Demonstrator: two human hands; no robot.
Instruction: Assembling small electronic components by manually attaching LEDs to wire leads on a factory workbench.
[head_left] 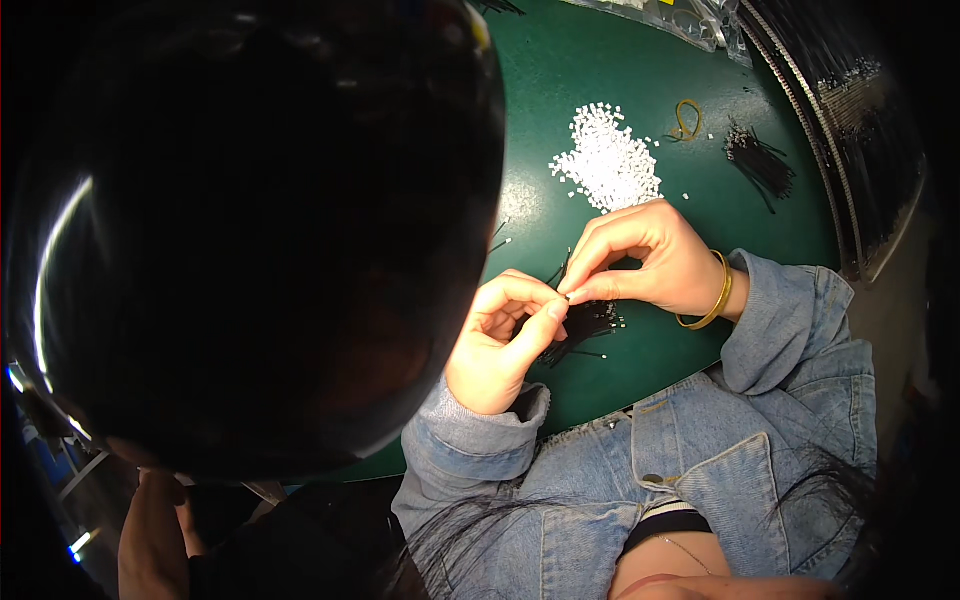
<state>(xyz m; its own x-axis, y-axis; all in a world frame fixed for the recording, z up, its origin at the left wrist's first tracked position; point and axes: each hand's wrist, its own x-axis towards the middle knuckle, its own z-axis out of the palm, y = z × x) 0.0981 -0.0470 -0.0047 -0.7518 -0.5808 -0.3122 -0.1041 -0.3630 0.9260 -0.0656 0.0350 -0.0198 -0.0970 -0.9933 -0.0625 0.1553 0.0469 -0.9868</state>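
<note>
Over the green tabletop (640, 365), my left hand (505, 335) and my right hand (655, 262) meet fingertip to fingertip. Each is closed in a pinch, thumb against fingers. A tiny dark bit shows where the tips come together, too small to name. Under and behind the fingers lies a bunch of thin black wires (575, 345) with small light-coloured ends, partly hidden by both hands. Just beyond my right hand spreads a pile of small white plastic pieces (610, 160), like connector housings.
A large glossy black dome (250, 230) blocks the left side. Far right on the table are another bundle of black wires (760, 165) and a yellowish band loop (687, 120). Clear plastic bags (690, 22) lie at the far edge. Many dark wires (860, 100) hang beyond the right edge.
</note>
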